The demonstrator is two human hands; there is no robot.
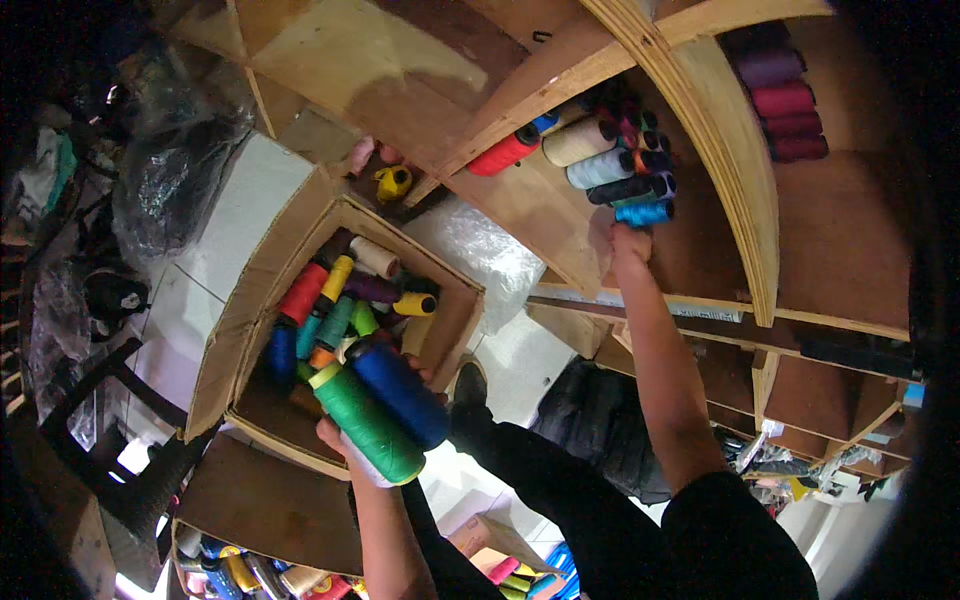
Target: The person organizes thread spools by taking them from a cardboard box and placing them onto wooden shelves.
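Observation:
My left hand [334, 436] is wrapped around two large cones of thread, a green cone [368, 425] and a dark blue cone [398, 392], held side by side over the near part of an open cardboard box [258, 262]. Most of its fingers are hidden behind the cones. My right hand [630, 242] reaches up onto a wooden shelf, its fingers closed at a small bright blue spool of thread [645, 213]. That spool lies at the near end of a pile with a pale blue spool [600, 168], a cream spool [580, 142] and a red spool [503, 151].
Inside the box lie several mixed spools, including a yellow spool [414, 304]. An upright divider [755, 200] separates the shelf from purple and red spools [792, 115]. Black bundles [600, 425] sit below the shelf. More spools fill a lower box [270, 500]. Clear plastic [475, 255] lies beyond the box.

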